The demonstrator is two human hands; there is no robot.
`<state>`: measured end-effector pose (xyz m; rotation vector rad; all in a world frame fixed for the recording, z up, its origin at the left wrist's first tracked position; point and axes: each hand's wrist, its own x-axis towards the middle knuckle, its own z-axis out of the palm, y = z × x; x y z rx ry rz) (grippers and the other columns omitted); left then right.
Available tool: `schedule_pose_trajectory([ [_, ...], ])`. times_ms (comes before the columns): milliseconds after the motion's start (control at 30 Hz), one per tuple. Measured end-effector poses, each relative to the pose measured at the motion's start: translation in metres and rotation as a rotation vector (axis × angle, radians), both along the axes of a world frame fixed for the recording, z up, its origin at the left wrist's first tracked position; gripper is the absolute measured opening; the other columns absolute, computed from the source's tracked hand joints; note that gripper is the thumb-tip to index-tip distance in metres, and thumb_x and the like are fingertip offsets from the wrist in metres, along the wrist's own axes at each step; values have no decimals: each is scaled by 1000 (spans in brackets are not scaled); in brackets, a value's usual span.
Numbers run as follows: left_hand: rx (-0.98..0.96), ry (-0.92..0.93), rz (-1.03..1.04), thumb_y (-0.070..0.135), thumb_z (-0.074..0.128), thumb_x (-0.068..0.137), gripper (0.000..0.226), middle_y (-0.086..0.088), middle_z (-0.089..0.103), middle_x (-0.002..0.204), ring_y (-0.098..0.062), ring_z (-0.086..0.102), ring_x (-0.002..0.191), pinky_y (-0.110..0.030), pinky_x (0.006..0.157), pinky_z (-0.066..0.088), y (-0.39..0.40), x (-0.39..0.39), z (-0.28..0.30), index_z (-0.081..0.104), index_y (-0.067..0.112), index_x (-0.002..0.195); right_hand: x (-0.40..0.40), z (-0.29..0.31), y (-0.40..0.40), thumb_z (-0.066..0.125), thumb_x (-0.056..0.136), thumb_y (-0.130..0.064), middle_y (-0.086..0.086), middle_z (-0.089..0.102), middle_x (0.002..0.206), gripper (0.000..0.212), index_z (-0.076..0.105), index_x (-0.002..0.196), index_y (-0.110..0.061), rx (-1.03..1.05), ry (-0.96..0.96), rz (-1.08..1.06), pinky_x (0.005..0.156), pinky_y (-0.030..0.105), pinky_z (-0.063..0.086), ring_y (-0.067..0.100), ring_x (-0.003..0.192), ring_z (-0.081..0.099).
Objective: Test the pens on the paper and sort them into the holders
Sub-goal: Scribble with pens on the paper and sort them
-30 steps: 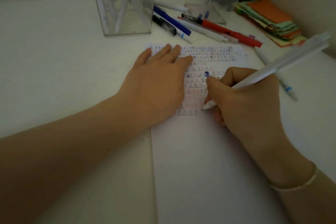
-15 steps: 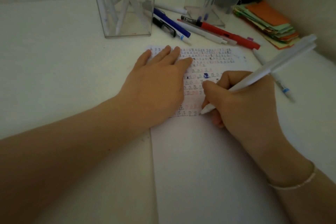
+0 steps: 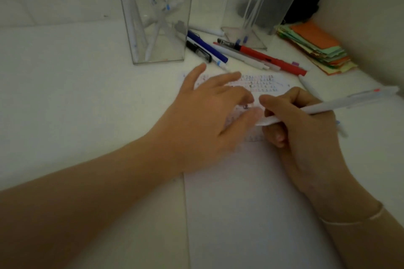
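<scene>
— Two hands over the paper (image 3: 251,203), one pen being tested. Right hand (image 3: 306,133)?

— Fingers curled round a white pen (image 3: 328,106), grip closed on it; tip down near the rows of small test marks, red-tipped end pointing off to the right.

— Left hand (image 3: 207,120)?

— Blurred, fingers spread and fairly straight, holding nothing; grip open, palm over the paper's upper left part. Touching the sheet or just above it: cannot tell.

— Paper's place?

— Flat on the white worktop (image 3: 65,105), marked rows near its far edge, lower part blank.

— Holders?

— Both clear, both at the far side. Left holder (image 3: 157,28) with several pens standing crossed inside. Right holder (image 3: 251,17) with a few thin pens, blue tips at the bottom.

— Loose pens?

— Between and before the holders, lying on the worktop: blue pen (image 3: 207,48) beside a black-clipped one, grey-white pen (image 3: 242,57), red pen (image 3: 273,61) just beyond the paper's far edge. Another white pen (image 3: 308,87) to the right, partly hidden behind the right hand.

— Anything else?

— Stack of coloured paper slips (image 3: 317,48) at the far right, orange on top. Thin bracelet (image 3: 358,218) on the right wrist.
</scene>
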<state>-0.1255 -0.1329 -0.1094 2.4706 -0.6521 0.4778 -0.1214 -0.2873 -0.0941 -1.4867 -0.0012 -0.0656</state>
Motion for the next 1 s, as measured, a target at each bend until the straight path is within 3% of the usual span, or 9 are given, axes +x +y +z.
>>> schedule_pose_trajectory([
  [133, -29, -14, -162, 46, 43, 89, 38, 9, 67, 110, -5, 47, 122, -47, 113, 21, -1, 0, -3, 66, 19, 103, 1, 1, 3, 70, 78, -14, 8, 55, 47, 25, 52, 61, -9, -8, -6, 25, 37, 18, 35, 13, 36, 43],
  [233, -86, -19, -166, 39, 46, 91, 29, 9, 68, 105, -1, 53, 108, -43, 112, 23, 1, 5, -4, 67, 20, 99, 0, 8, 7, 70, 73, -21, 3, 58, 47, 23, 53, 67, -7, -24, -14, 73, 37, 18, 38, 11, 36, 47],
  [300, -139, 22, -127, 41, 44, 90, 33, 6, 67, 111, 1, 49, 113, -38, 114, 16, 2, 6, -2, 67, 20, 99, 0, 12, 7, 67, 76, -19, 3, 63, 56, 18, 55, 85, -8, 49, -64, 28, 39, 20, 43, 13, 39, 52],
  [400, -174, 63, -92, 41, 49, 90, 31, 5, 64, 120, 5, 40, 120, -24, 113, 6, 2, 5, 0, 69, 20, 100, -1, 17, 4, 61, 87, -7, 10, 68, 77, 42, 40, 122, -16, 49, -187, -166, 47, 26, 51, 17, 47, 59],
  [500, -191, 57, -98, 37, 50, 89, 30, 4, 66, 117, 7, 38, 121, -18, 111, 2, 2, 6, 0, 69, 18, 100, -2, 17, 4, 59, 89, -1, 14, 66, 83, 60, 30, 137, -21, -64, -297, -237, 52, 30, 55, 19, 49, 61],
  [767, -120, 44, -52, 41, 43, 90, 36, 4, 63, 122, 4, 42, 123, -26, 115, -1, 2, 7, -5, 69, 18, 100, 1, 16, 5, 60, 87, 4, 9, 65, 74, 45, 37, 105, -30, -60, -305, -228, 50, 27, 55, 18, 46, 60],
  [900, -184, 88, 122, 49, 31, 92, 44, 11, 60, 125, 3, 36, 130, -29, 116, -5, 2, 8, -1, 62, 25, 112, 8, 32, 12, 60, 88, 2, 4, 66, 72, 57, 31, 132, -21, -96, -379, -286, 51, 25, 54, 17, 47, 61],
  [1000, -57, 202, 296, 44, 21, 98, 50, 7, 34, 149, -4, 12, 141, -32, 114, -12, 3, 10, 1, 36, 23, 141, 23, 79, 30, 56, 91, 0, 12, 65, 79, 56, 27, 136, -16, -118, -561, -261, 53, 26, 54, 19, 51, 61],
])
